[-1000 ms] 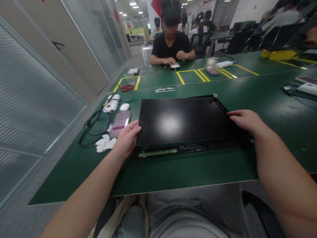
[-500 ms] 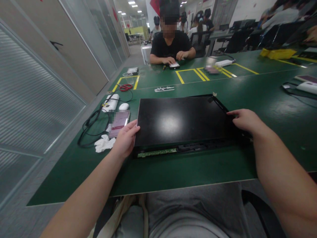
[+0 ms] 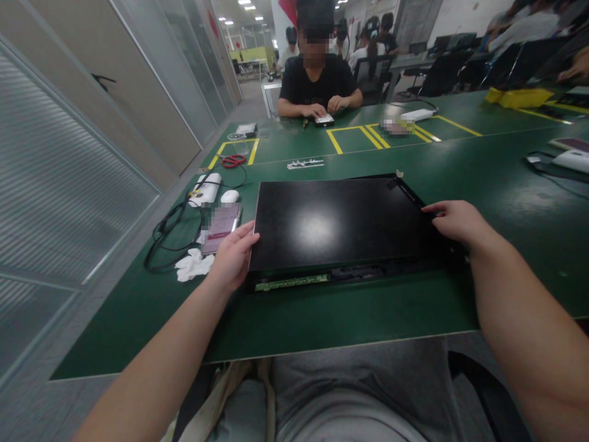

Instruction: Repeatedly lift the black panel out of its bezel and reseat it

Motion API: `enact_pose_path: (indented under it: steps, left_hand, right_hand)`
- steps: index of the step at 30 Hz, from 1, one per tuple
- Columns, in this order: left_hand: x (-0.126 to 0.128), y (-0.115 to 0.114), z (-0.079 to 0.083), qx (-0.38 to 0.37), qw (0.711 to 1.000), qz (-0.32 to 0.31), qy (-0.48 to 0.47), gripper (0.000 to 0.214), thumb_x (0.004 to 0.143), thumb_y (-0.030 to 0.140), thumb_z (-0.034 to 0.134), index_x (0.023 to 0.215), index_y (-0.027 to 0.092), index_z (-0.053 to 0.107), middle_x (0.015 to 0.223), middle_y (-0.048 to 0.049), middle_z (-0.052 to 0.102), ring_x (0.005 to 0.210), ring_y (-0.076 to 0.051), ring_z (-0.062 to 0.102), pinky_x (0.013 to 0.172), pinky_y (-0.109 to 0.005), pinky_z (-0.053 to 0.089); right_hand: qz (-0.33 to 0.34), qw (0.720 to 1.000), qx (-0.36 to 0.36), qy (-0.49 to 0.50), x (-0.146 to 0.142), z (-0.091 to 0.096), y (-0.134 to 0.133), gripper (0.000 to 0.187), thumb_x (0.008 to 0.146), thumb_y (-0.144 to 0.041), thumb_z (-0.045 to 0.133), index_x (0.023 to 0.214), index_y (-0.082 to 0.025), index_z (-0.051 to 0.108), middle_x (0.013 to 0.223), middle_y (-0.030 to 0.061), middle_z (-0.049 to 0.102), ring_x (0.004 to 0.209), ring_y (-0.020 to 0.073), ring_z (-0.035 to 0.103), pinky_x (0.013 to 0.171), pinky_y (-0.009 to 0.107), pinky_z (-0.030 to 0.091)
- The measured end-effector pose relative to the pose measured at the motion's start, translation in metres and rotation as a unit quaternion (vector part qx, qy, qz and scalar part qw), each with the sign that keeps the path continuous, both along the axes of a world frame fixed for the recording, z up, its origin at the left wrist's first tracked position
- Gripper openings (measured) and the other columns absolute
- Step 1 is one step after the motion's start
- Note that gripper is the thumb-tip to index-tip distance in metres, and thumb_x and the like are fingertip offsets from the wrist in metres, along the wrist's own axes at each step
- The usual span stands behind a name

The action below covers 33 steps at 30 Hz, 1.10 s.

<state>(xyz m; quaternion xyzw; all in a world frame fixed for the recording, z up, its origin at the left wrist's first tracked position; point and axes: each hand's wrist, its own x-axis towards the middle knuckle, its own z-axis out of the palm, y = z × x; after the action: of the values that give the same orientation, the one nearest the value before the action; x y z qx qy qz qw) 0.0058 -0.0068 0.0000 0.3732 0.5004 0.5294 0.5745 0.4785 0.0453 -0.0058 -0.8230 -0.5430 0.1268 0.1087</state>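
Note:
A glossy black display panel (image 3: 354,227) lies over a black frame (image 3: 409,191) on the green table. Its left edge is gripped by my left hand (image 3: 234,255), thumb on top and the other fingers along the side. At the opposite side, my right hand (image 3: 453,222) is closed on the right edge, its index finger stretched along the border; the undersides of those fingers are hidden. Below the panel's near edge a narrow green circuit board (image 3: 291,283) shows, with dark frame parts beside it.
Left of the panel are a phone (image 3: 221,227), crumpled tissue (image 3: 195,265), a white mouse-like object (image 3: 230,196), black cables (image 3: 161,236) and red-handled scissors (image 3: 234,161). Small white strips (image 3: 305,164) lie beyond. Across the table (image 3: 350,331) a person (image 3: 317,86) handles a small device (image 3: 324,120).
Both hands keep the same hold and the panel stays in place. The view has shifted very slightly. Across the table, the person's hands have moved a little.

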Motion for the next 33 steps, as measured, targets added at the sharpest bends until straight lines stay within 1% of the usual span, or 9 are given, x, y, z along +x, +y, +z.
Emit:
enact_pose_path:
  steps: [6,9,12,15,19,21,24,28,33]
  left_hand:
    - [0.001,-0.001,0.003,-0.002,1.0,0.001,-0.005,0.055,0.074,0.012,0.074,0.128,0.013,0.076,0.111,-0.0112,0.084,0.106,-0.031,0.078,0.087,-0.038,0.066]
    - [0.002,-0.001,0.003,-0.001,1.0,0.008,-0.004,0.052,0.073,0.01,0.074,0.125,0.013,0.077,0.108,-0.0115,0.084,0.106,-0.031,0.078,0.088,-0.038,0.066]
    - [0.002,0.0,0.003,-0.002,1.0,0.011,-0.003,0.055,0.072,0.011,0.076,0.127,0.013,0.076,0.107,-0.0122,0.084,0.104,-0.031,0.079,0.088,-0.039,0.067]
    - [0.001,0.0,0.003,-0.006,1.0,0.018,-0.002,0.057,0.073,0.011,0.075,0.13,0.014,0.075,0.106,-0.0111,0.084,0.101,-0.03,0.079,0.085,-0.038,0.067]
    - [0.002,-0.001,0.005,-0.013,0.999,0.034,0.004,0.053,0.073,0.01,0.073,0.126,0.014,0.077,0.1,-0.0085,0.084,0.093,-0.027,0.08,0.079,-0.034,0.067]
    - [0.003,-0.001,0.005,-0.017,0.999,0.031,0.006,0.053,0.072,0.009,0.073,0.125,0.014,0.078,0.099,-0.0083,0.084,0.091,-0.027,0.08,0.078,-0.034,0.067]
    - [0.002,-0.001,0.005,-0.017,1.0,0.025,0.007,0.055,0.073,0.011,0.073,0.128,0.013,0.076,0.101,-0.0098,0.084,0.093,-0.028,0.08,0.078,-0.035,0.067]
    - [0.002,-0.001,0.005,-0.013,1.0,0.013,0.004,0.058,0.076,0.012,0.071,0.134,0.012,0.072,0.107,-0.011,0.083,0.1,-0.029,0.079,0.08,-0.034,0.066]
    - [0.003,-0.003,0.009,-0.015,1.0,-0.004,0.013,0.058,0.082,0.017,0.07,0.14,0.016,0.069,0.112,-0.0087,0.082,0.101,-0.027,0.078,0.073,-0.029,0.064]
  right_hand:
    - [-0.025,0.999,0.008,0.025,-0.008,0.003,-0.003,0.053,0.074,-0.004,0.061,0.12,-0.017,0.082,0.094,0.0097,0.075,0.08,0.0199,0.066,0.079,0.029,0.052]
    - [-0.032,0.999,0.004,0.036,-0.013,0.006,-0.005,0.054,0.075,-0.002,0.059,0.122,-0.016,0.082,0.091,0.0092,0.074,0.078,0.0195,0.065,0.076,0.029,0.051]
    - [-0.035,0.999,-0.001,0.041,-0.016,0.009,-0.007,0.054,0.076,-0.001,0.058,0.124,-0.015,0.081,0.09,0.0092,0.074,0.076,0.0189,0.065,0.075,0.028,0.05]
    - [-0.037,0.998,0.001,0.045,-0.019,0.011,-0.008,0.055,0.077,0.0,0.057,0.125,-0.014,0.081,0.092,0.0101,0.076,0.075,0.0183,0.065,0.073,0.028,0.05]
    - [-0.046,0.998,0.002,0.052,-0.021,0.011,-0.008,0.057,0.077,0.0,0.056,0.128,-0.014,0.08,0.093,0.0109,0.077,0.074,0.0188,0.065,0.071,0.028,0.05]
    - [-0.046,0.998,0.003,0.052,-0.021,0.011,-0.008,0.057,0.077,-0.001,0.056,0.127,-0.014,0.08,0.093,0.0106,0.077,0.075,0.0185,0.066,0.071,0.027,0.05]
    - [-0.044,0.998,0.008,0.05,-0.018,0.009,-0.007,0.056,0.075,-0.002,0.057,0.124,-0.015,0.082,0.094,0.01,0.077,0.076,0.0184,0.066,0.072,0.027,0.05]
    - [-0.041,0.998,0.007,0.049,-0.013,0.005,-0.006,0.057,0.075,-0.002,0.058,0.124,-0.017,0.082,0.089,0.0079,0.077,0.074,0.018,0.066,0.072,0.027,0.05]
    - [-0.041,0.998,0.008,0.055,-0.01,0.004,-0.005,0.056,0.076,-0.001,0.058,0.124,-0.017,0.082,0.086,0.0068,0.075,0.073,0.0174,0.064,0.072,0.027,0.049]
